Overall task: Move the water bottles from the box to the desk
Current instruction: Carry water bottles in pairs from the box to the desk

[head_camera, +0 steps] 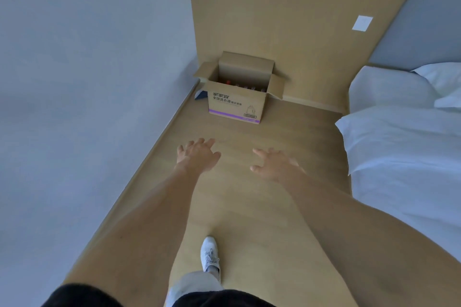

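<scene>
Wooden floor [249,194]: bed [399,144] right of box [237,104]

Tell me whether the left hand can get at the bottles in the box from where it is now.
Probably not yet. The left hand is open, outstretched above bare floor, well short of the box. The flaps stand open and the bottles show inside, so nothing blocks the way; stepping closer should do it.
</scene>
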Motion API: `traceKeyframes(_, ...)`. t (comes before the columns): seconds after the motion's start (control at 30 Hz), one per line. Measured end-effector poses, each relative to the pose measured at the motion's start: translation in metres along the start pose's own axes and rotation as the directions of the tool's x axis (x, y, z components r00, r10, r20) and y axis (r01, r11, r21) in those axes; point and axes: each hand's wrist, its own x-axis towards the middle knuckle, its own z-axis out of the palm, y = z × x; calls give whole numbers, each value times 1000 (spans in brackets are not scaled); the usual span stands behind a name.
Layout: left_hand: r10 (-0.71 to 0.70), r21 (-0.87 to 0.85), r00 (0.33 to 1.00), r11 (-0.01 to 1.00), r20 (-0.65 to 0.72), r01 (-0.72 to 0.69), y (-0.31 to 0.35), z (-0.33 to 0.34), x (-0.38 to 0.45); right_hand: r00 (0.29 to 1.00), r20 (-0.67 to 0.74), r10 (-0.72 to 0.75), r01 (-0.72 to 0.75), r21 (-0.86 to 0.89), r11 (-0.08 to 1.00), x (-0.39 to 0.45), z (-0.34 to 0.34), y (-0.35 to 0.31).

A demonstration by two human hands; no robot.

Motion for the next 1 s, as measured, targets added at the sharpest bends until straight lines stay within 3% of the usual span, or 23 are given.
traceKeyframes(0.23,67,42,997,997,24,-68,-21,-67,149,999,5,38,-38,11,999,115,-80,-28)
traceKeyframes(0.53,161,68,985,984,67,-165,-1,-98,302,995,-18,95,-94,61,994,245,-130,-7)
traceKeyframes(1.0,103,71,990,991,94,-110,47,-173,566,999,31,27,-29,82,996,520,-250,42)
